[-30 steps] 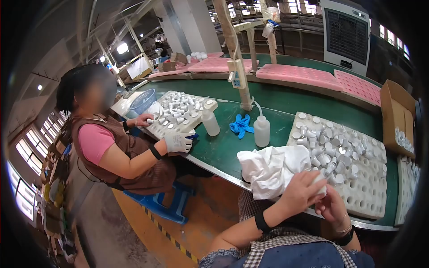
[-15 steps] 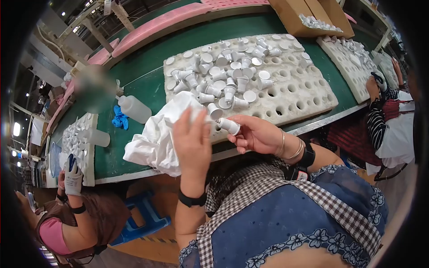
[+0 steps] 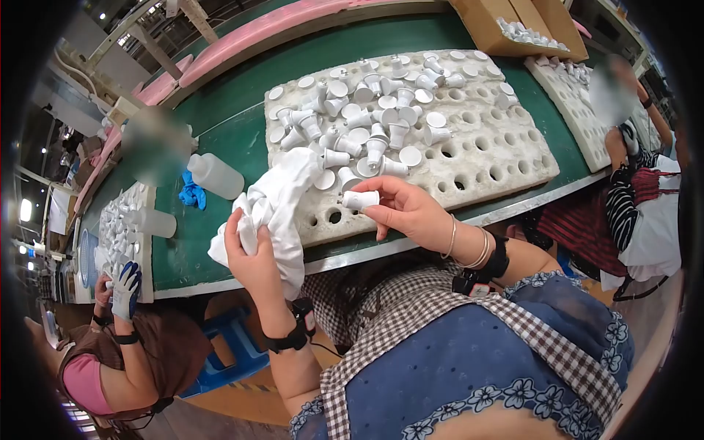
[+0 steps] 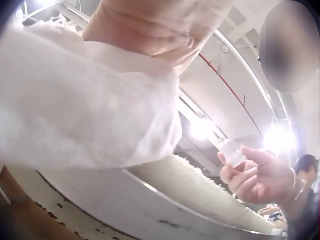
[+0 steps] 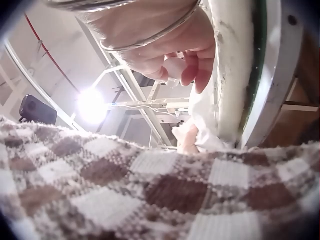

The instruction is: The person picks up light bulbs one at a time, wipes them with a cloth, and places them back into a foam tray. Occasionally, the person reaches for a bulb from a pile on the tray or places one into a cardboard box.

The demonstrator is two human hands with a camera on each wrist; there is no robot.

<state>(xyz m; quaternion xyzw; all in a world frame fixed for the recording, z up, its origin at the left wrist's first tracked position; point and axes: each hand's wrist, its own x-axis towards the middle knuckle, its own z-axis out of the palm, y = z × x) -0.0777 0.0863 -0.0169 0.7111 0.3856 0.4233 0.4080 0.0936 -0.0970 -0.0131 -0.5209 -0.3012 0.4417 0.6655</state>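
My right hand [image 3: 414,215] pinches a small white cup-shaped piece [image 3: 361,199] with a short pin at its narrow end. The piece lies nearly sideways over the near edge of the pale board [image 3: 506,165]. In the left wrist view, the same piece [image 4: 231,152] shows between thumb and fingers. To the left, my left hand [image 3: 255,262] grips a fold of a crumpled white cloth [image 3: 282,187], which drapes over the table edge and the board's near left corner. The cloth [image 4: 85,105] covers most of that hand's fingers in the left wrist view.
Similar white pieces [image 3: 375,149] lie heaped on the hole-filled board. Left of it are a squeeze bottle [image 3: 216,176] and blue gloves [image 3: 192,192]. A carton [image 3: 506,37] of pieces stands at the back right. Other people sit on both sides, one with a gloved hand [image 3: 126,290].
The head view has swung right. My left hand has moved away from the cup-shaped piece, down-left, and taken hold of the cloth. My right hand still holds the piece, now turned more sideways.
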